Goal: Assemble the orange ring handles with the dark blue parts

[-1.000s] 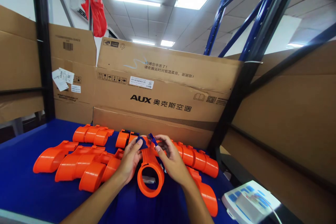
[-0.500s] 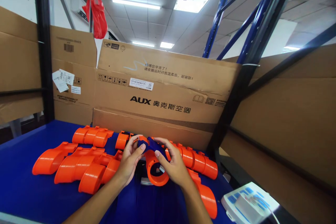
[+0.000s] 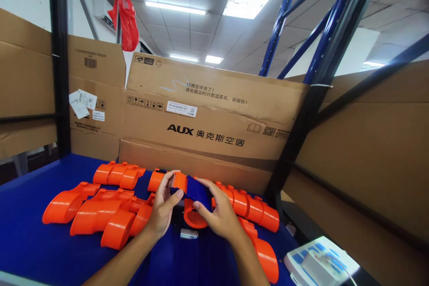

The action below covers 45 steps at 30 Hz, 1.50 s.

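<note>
Nearest me, both my hands are closed on one piece. My left hand [image 3: 163, 211] pinches the orange end with thumb and fingers, and my right hand [image 3: 217, 213] clamps the dark blue part from the other side. The piece is an orange moulded plastic housing with a round ring opening [image 3: 193, 215] and a dark blue plastic insert [image 3: 198, 189] seated at its top. I hold it just above the blue work surface [image 3: 30, 241], near the middle of its far edge.

I judge it light and stiff: a thin hard shell, smooth and somewhat slippery, so the ribbed neck below the insert is the surest hold, not the ring. The insert looks like a snap fit, and I would press it squarely.

It is glossy orange with a hollow ring facing me.

Beside it lie more orange plastic housings [image 3: 100, 214] in rows. Behind them stands a brown cardboard carton printed AUX [image 3: 208, 116].
</note>
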{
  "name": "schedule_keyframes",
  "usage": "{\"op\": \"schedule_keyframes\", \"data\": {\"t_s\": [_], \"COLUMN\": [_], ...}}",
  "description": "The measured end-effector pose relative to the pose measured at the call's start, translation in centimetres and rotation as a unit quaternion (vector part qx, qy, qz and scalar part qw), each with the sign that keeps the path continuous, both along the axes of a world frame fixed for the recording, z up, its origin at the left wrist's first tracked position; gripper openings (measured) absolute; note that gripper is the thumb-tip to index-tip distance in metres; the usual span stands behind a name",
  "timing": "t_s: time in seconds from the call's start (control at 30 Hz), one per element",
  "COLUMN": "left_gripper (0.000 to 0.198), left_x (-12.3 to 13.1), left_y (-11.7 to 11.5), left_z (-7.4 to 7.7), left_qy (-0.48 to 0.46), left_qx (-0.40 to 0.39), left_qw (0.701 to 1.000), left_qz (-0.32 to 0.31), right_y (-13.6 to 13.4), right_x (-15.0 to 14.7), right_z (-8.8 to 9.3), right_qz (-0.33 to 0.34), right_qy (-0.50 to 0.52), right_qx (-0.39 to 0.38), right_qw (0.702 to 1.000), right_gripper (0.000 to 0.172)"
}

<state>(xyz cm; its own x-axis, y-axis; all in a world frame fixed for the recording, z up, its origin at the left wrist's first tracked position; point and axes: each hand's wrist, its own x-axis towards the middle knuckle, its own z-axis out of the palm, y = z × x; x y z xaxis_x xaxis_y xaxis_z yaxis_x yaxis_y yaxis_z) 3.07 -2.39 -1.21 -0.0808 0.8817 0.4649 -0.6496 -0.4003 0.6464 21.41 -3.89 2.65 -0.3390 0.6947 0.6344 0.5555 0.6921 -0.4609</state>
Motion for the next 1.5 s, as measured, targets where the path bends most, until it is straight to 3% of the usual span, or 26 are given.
{"op": "schedule_keyframes", "data": {"t_s": [0.13, 0.43, 1.33, 1.5], "left_gripper": [0.058, 0.051, 0.043, 0.058], "left_x": [-0.18, -0.08, -0.74, -0.52], "left_y": [-0.02, 0.58, 0.87, 0.43], "left_z": [0.25, 0.32, 0.33, 0.45], "left_qy": [0.016, 0.064, 0.1, 0.086], "left_qx": [0.013, -0.026, 0.004, 0.025], "left_qw": [1.0, 0.996, 0.991, 0.994], "left_qz": [-0.008, 0.051, 0.084, 0.06], "right_y": [-0.07, -0.05, -0.2, -0.39], "right_x": [0.06, 0.12, -0.1, -0.47], "right_z": [0.2, 0.37, 0.19, 0.33], "right_qz": [-0.028, -0.072, -0.076, -0.071], "right_qy": [-0.042, -0.098, -0.098, -0.026], "right_qx": [0.058, 0.18, 0.217, 0.176], "right_qw": [0.997, 0.976, 0.968, 0.982], "right_gripper": [0.063, 0.065, 0.064, 0.062]}}
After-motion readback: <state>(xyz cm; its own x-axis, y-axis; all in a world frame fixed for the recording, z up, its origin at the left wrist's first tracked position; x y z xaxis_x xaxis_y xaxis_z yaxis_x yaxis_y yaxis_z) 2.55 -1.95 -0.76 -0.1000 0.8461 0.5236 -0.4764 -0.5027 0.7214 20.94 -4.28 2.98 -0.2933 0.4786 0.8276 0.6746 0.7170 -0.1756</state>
